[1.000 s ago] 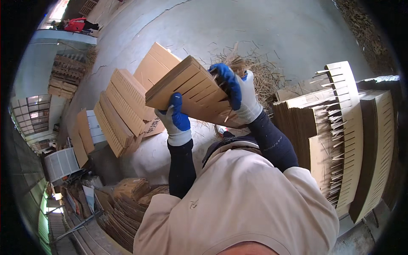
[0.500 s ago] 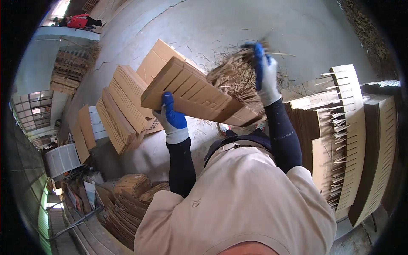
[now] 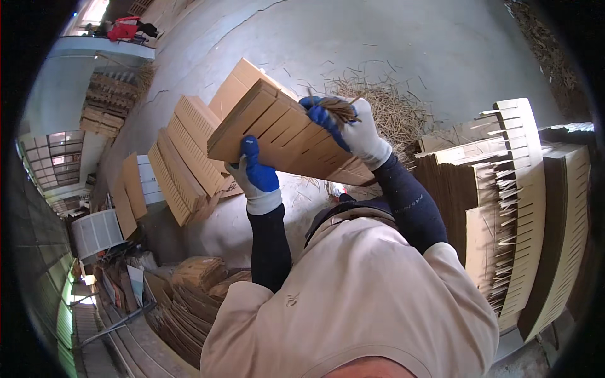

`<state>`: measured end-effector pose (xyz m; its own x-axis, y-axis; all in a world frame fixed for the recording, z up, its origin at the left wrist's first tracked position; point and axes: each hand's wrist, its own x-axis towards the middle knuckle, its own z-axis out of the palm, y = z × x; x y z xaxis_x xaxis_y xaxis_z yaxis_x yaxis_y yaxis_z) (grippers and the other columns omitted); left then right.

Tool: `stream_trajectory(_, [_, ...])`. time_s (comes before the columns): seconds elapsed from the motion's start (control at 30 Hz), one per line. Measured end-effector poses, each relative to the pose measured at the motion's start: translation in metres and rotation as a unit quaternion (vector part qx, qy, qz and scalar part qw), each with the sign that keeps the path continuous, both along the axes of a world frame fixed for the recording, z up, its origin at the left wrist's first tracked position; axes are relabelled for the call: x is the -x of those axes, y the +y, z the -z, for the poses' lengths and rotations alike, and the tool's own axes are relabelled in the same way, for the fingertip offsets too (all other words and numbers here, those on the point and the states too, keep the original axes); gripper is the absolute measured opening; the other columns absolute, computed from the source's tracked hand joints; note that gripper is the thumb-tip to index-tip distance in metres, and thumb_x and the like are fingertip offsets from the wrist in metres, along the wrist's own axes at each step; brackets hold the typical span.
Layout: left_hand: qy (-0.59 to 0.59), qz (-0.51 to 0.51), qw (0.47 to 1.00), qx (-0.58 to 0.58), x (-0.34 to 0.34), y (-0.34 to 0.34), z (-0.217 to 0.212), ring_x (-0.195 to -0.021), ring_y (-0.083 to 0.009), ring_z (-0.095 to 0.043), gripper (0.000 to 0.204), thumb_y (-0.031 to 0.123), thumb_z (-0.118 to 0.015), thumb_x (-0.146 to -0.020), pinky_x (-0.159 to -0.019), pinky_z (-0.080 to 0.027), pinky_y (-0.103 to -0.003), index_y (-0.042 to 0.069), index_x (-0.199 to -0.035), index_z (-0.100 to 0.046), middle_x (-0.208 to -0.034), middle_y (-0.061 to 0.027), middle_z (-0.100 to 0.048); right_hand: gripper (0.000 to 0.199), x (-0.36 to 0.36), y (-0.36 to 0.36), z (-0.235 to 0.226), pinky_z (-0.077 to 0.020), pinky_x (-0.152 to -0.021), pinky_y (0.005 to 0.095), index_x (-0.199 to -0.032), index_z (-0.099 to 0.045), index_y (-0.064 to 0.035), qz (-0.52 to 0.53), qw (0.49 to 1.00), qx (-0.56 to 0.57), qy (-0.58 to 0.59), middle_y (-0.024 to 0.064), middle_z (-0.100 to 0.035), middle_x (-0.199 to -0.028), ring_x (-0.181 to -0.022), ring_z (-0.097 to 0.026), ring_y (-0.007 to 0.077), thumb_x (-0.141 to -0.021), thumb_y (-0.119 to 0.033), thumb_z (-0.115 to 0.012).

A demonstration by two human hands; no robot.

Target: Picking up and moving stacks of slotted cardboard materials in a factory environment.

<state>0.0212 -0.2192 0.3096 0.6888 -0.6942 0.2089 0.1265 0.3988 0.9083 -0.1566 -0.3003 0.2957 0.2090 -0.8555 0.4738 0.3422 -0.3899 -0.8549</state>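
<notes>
Up it was, the slotted corrugated cardboard stack (image 3: 287, 145), tilted in mid-air in front of me, and its sheets could have fanned and slipped had my left hand (image 3: 257, 173), clamped on the lower left edge, slackened; a hard tug from my right hand (image 3: 358, 131), closed round loose cardboard strips (image 3: 340, 110) by the far edge, could have torn it! Brown face, layered edges, narrow dark slots in a row, and beyond, a scrap heap (image 3: 397, 110) on the floor (image 3: 328, 34)
</notes>
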Motion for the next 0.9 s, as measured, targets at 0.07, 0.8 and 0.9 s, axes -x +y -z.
stream_trajectory(0.07, [-0.018,0.003,1.000,-0.009,-0.002,0.001,0.003,-0.097,-0.0209,-0.065,0.041,0.015,-0.076,-0.084,-0.087,-0.055,-0.036,0.000,-0.118,-0.059,-0.111,-0.0092,-0.065,0.020,-0.003,0.005,0.001,-0.0534,-0.067,0.0249,-0.105,-0.072,0.0002,0.034,0.999,-0.031,-0.012,0.0104,-0.073,-0.079,-0.071,-0.065,0.0053,-0.094,-0.016,-0.066])
stream_trajectory(0.8, [0.013,0.046,0.998,0.029,0.001,0.005,-0.004,-0.098,-0.0195,-0.064,0.042,0.009,-0.074,-0.083,-0.088,-0.054,-0.033,0.000,-0.120,-0.057,-0.114,-0.0102,-0.064,0.036,0.009,0.013,0.003,-0.0498,-0.075,0.0253,-0.123,-0.058,0.0000,-0.055,0.962,-0.257,-0.076,0.0061,-0.067,-0.100,-0.087,-0.062,0.0097,-0.098,-0.026,-0.057])
stream_trajectory(0.9, [0.010,0.018,0.999,0.031,-0.007,0.002,0.000,-0.098,-0.0196,-0.064,0.040,0.010,-0.074,-0.084,-0.087,-0.053,-0.033,0.001,-0.119,-0.058,-0.113,-0.0084,-0.064,0.081,0.023,0.000,-0.011,-0.0495,-0.097,0.0321,-0.147,-0.033,0.0007,-0.156,0.936,-0.198,-0.244,0.0173,-0.057,-0.131,-0.114,-0.060,0.0182,-0.089,-0.040,-0.071])
